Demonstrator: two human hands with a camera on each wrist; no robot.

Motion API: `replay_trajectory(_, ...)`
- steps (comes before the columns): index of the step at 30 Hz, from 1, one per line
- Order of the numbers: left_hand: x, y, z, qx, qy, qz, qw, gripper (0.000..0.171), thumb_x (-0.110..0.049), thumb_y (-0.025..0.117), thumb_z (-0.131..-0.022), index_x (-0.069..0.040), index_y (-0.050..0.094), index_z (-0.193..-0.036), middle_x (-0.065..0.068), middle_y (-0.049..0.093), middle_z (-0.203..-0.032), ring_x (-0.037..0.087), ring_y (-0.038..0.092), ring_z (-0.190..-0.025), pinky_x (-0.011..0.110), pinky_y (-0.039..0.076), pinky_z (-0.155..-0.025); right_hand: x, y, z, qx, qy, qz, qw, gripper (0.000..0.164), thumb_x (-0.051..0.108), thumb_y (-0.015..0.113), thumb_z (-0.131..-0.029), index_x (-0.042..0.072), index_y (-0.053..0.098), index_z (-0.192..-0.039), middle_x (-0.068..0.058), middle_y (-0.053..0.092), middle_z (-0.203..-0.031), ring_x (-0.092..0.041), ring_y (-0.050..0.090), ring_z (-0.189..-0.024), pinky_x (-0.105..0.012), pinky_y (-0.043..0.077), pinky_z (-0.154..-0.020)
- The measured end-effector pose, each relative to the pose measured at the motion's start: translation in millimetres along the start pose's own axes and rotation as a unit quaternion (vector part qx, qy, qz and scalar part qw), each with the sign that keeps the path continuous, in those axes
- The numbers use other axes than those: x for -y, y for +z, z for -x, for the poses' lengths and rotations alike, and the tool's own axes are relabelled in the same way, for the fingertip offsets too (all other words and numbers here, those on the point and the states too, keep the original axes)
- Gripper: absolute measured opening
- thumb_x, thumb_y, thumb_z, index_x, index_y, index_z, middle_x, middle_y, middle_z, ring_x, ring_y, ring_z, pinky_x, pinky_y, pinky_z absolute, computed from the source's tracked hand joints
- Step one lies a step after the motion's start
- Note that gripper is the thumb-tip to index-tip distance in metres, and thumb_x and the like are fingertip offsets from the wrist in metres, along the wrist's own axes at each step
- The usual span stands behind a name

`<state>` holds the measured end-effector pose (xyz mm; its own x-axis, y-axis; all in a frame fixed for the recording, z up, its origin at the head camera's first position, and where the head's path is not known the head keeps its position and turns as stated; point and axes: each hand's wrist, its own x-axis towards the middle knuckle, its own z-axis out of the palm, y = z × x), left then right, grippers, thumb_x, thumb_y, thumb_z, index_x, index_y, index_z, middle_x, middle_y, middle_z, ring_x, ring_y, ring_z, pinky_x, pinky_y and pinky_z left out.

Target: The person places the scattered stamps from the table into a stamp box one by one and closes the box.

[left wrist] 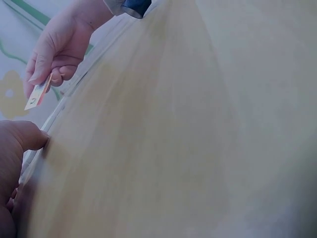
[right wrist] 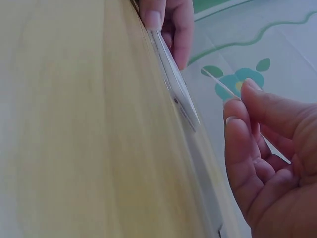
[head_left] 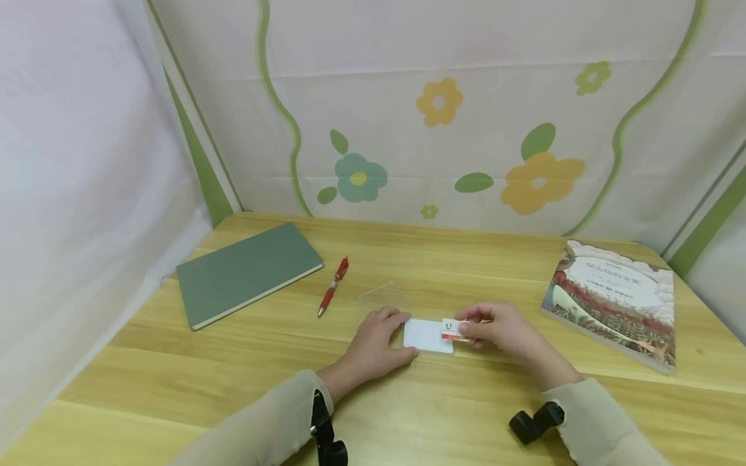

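Note:
On the table lies a shallow white rectangular box [head_left: 421,334], seen edge-on in the right wrist view. My left hand [head_left: 377,343] grips its left end, thumb at the near corner and fingers at the far one. Between thumb and fingers, my right hand [head_left: 495,330] pinches a small white card with a red-orange edge [head_left: 450,327]. The card is above the box's right end, overlapping it in the head view; the right wrist view has the thin card edge [right wrist: 221,83] raised over the box. Behind my left hand lies a clear plastic sheet or lid [head_left: 381,295].
A red pen [head_left: 333,287] lies left of the clear plastic. Farther left is a green hardcover notebook [head_left: 247,275], and at the right a book with an illustrated cover [head_left: 614,298]. A flowered curtain [head_left: 396,116] hangs along the table's back edge.

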<state>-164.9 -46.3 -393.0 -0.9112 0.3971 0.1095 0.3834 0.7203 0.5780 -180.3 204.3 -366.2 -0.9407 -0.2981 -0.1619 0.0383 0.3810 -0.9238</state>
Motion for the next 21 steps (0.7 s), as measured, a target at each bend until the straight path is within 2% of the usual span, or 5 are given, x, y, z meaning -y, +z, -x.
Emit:
replay_trajectory(10, -1.5, -1.4, 1.4, 0.003, -0.002, -0.004, 1.0, 0.059, -0.04, 0.067, -0.08, -0.014, 0.052, -0.131, 0.005, 0.049, -0.129, 0.022, 0.044, -0.116, 0.043, 0.038, -0.097, 6, 18, -5, -0.008, 0.011, -0.036, 0.999, 0.032, 0.012, 0.068, -0.083, -0.006, 0.062, -0.11, -0.008, 0.056, -0.083, -0.013, 0.059, -0.069, -0.025, 0.053, -0.062)
replay_trajectory(21, -0.8, -1.0, 0.7, 0.003, 0.002, -0.01, 0.9999, 0.058, -0.041, 0.066, -0.082, -0.013, 0.052, -0.131, 0.005, 0.049, -0.13, 0.023, 0.044, -0.118, 0.044, 0.037, -0.098, 12, 33, -14, -0.014, -0.001, -0.016, 1.0, 0.03, 0.013, 0.069, -0.082, -0.004, 0.064, -0.106, -0.007, 0.055, -0.082, -0.013, 0.056, -0.068, -0.023, 0.051, -0.059)
